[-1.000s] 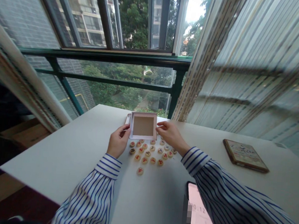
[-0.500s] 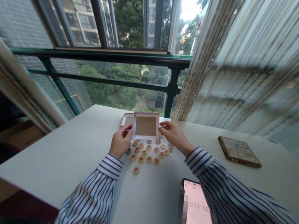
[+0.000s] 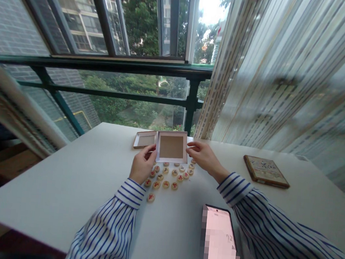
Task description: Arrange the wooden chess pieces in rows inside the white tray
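Note:
Both hands hold a small square box tray, white-rimmed with a brown inside, tilted up above the white table. My left hand pinches its left edge and my right hand pinches its right edge. Below the tray lie several round wooden game pieces with red and dark marks, one piece lying apart nearer to me. A second shallow box part rests flat on the table just left of the tray.
A phone with a lit pink screen lies near my right forearm. A brown-framed flat box sits at the right of the table. Behind are a green railing, windows and a striped curtain.
The view has swung a little rightward and down, showing more of the phone and the second box part. Both hands keep the same hold on the tray.

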Tool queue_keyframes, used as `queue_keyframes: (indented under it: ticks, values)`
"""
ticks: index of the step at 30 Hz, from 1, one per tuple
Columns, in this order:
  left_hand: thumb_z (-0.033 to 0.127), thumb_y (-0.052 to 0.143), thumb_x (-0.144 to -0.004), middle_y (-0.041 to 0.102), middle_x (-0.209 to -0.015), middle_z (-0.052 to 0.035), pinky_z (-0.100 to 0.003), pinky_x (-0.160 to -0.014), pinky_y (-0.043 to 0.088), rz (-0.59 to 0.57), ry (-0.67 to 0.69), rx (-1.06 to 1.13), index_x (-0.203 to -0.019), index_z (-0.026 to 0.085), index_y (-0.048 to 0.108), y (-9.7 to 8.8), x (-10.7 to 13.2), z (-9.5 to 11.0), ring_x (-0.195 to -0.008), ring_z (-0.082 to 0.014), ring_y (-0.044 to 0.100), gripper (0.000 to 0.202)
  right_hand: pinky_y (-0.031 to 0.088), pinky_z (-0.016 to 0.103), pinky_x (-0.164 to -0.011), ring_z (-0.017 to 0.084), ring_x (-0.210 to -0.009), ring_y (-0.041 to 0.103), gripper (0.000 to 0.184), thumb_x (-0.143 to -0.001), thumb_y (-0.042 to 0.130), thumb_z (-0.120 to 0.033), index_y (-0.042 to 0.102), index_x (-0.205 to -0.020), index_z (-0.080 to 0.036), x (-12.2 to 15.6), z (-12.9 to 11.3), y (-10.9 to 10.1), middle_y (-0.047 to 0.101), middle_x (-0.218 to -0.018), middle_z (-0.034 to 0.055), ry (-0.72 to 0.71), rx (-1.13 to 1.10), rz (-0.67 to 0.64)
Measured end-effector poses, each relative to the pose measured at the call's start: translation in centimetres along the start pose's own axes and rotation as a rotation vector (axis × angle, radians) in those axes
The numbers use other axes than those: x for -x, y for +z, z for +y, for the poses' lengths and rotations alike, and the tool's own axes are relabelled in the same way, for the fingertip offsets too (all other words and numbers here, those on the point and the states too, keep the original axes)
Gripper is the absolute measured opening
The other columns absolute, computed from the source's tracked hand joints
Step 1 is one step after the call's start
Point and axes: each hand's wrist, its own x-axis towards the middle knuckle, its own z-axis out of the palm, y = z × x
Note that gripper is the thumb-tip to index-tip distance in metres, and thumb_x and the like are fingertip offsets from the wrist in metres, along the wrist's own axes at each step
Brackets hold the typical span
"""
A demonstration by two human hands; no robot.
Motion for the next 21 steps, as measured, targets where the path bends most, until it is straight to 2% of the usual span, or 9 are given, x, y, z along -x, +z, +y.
queue_keyframes:
  ticks: [5, 11, 16, 21]
  values:
    - [0.029, 0.053, -0.076, 0.066, -0.095, -0.0112, -0.029, -0.072, 0.050, -0.022, -0.025, -0.025, -0.108, 0.008, 0.057, 0.9, 0.3, 0.5, -0.081, -0.0175, 0.062, 0.038, 0.046, 0.021, -0.056, 0.013, -0.068, 0.062, 0.028, -0.074, 0.055, -0.024, 0.060, -0.098, -0.011, 0.3, 0.8, -0.8, 0.068, -0.084, 0.0088, -0.019, -0.013, 0.012]
    - [0.030, 0.054, -0.076, 0.065, -0.095, -0.0105, -0.029, -0.074, 0.050, -0.044, -0.007, -0.012, -0.107, 0.010, 0.058, 1.9, 0.6, 0.3, -0.082, -0.0167, 0.062, 0.038, 0.048, 0.022, -0.059, 0.012, -0.066, 0.062, 0.025, -0.074, 0.054, -0.018, 0.058, -0.098, -0.010, 1.1, 0.6, -1.7, 0.068, -0.079, 0.0075, 0.057, -0.083, 0.003]
    - [0.032, 0.054, -0.075, 0.065, -0.097, -0.0091, -0.031, -0.074, 0.050, -0.056, -0.029, 0.019, -0.107, 0.013, 0.058, 2.7, 0.9, 0.0, -0.082, -0.0169, 0.062, 0.037, 0.046, 0.023, -0.059, 0.012, -0.063, 0.061, 0.027, -0.073, 0.055, -0.019, 0.059, -0.097, -0.010, 1.7, 1.0, -2.5, 0.068, -0.076, 0.0069, 0.045, -0.036, 0.028]
    - [0.031, 0.054, -0.075, 0.065, -0.097, -0.0105, -0.030, -0.076, 0.050, -0.089, -0.014, 0.031, -0.106, 0.010, 0.058, 3.5, 1.1, 0.4, -0.083, -0.0172, 0.062, 0.037, 0.046, 0.024, -0.062, 0.013, -0.067, 0.062, 0.027, -0.072, 0.055, -0.023, 0.060, -0.097, -0.012, 2.0, 1.9, -3.3, 0.068, -0.075, 0.0063, 0.007, 0.031, 0.053]
